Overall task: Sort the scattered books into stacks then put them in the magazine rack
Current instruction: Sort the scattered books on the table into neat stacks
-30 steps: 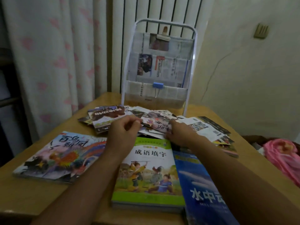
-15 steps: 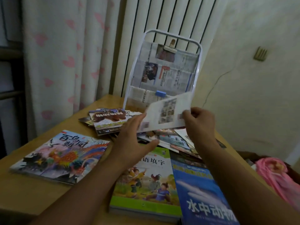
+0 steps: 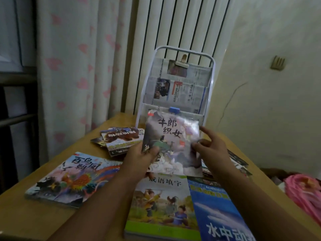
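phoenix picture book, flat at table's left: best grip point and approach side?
Take the phoenix picture book by its near-left edge, coming from the left. It lies flat on the table, so nothing stands proud to pinch; that edge sits nearest the table's rim with bare wood beside it, letting fingers probably slide under. Its right edge runs beside the left hand.

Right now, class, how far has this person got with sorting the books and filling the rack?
Early on. Done: three books lie apart at the front, the phoenix book, green book and blue book. In hand: the left hand grips a grey picture book; the right hand touches its edge. Left: the far pile, and loading the rack.
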